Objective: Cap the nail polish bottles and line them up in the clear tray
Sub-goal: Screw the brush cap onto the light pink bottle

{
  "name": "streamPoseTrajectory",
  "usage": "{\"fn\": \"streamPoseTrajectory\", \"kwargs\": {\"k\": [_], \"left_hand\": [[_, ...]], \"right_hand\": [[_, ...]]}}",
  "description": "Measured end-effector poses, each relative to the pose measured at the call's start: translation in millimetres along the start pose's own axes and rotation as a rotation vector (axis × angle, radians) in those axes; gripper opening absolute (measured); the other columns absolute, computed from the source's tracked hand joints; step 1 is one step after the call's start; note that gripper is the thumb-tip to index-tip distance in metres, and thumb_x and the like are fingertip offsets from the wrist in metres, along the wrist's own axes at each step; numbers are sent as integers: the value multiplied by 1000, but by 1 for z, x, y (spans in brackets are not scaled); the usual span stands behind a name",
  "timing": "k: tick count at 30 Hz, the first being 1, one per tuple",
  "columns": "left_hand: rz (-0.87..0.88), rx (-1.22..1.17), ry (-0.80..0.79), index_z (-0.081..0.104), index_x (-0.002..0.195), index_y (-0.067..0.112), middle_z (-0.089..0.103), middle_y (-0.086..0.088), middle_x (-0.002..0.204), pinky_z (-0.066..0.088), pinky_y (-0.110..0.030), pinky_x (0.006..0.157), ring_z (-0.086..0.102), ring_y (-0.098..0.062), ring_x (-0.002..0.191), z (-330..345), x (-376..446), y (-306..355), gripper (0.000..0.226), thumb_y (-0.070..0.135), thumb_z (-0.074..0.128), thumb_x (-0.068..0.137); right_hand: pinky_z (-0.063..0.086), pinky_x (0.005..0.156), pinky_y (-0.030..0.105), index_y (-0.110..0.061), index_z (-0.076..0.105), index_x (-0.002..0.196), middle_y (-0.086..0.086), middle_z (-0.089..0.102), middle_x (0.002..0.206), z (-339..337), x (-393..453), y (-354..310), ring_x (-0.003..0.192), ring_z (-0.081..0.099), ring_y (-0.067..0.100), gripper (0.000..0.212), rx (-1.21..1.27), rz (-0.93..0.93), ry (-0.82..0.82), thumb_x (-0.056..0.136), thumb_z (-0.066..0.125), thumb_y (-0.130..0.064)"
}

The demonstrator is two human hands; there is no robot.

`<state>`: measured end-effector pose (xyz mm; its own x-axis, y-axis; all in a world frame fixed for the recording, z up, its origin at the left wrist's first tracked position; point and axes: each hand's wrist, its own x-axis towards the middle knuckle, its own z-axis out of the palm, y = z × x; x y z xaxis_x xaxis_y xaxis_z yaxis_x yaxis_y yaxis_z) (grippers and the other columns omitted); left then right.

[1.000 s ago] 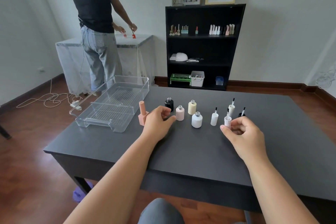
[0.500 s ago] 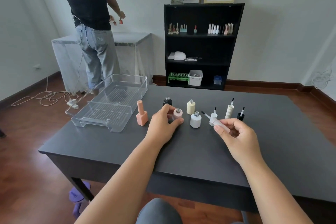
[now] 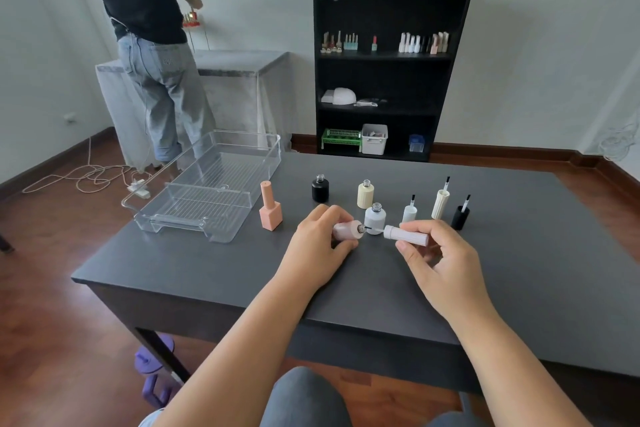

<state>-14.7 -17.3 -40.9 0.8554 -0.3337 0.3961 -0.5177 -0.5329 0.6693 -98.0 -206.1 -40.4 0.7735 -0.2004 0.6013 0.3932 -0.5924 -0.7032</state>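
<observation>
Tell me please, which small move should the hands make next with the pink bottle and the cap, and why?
Probably slide the ribbed cap in the right hand leftward, then twist it down. The left hand holds the pink bottle tilted toward it, and the brush tip sits just at the open neck, so the cap is not yet seated.

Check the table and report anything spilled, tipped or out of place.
No spill or damage shows. The pink bottle lies sideways only because the left hand holds it for capping with the ribbed cap in the right hand. Three brush caps stand brush-up beside open bottles, and the clear tray holds none.
</observation>
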Motion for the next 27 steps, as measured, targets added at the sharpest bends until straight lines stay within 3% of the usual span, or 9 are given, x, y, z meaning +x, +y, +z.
{"fn": "streamPoseTrajectory", "kwargs": {"k": [12,19,27], "left_hand": [[38,31,-6,60,96,26,56,10,100,52,-35,75,56,-11,80,-1,-1,5,24,19,73,77],[176,99,-4,64,97,20,56,6,96,50,-37,70,57,-17,79,-2,-6,13,19,23,72,81],[292,89,-1,68,103,12,58,-2,97,49,-37,68,57,-20,80,-5,-9,19,23,18,73,80]], "right_hand": [[42,62,14,-17,69,98,-2,62,84,-2,0,0,69,52,12,23,-47,-37,-31,80,72,-2],[46,64,22,-16,70,100,-1,63,89,-1,0,-2,76,58,15,26,-98,-87,-98,80,71,1],[47,73,15,-11,74,98,2,64,92,0,2,-2,83,59,9,30,-180,-87,-73,76,73,9]]}}
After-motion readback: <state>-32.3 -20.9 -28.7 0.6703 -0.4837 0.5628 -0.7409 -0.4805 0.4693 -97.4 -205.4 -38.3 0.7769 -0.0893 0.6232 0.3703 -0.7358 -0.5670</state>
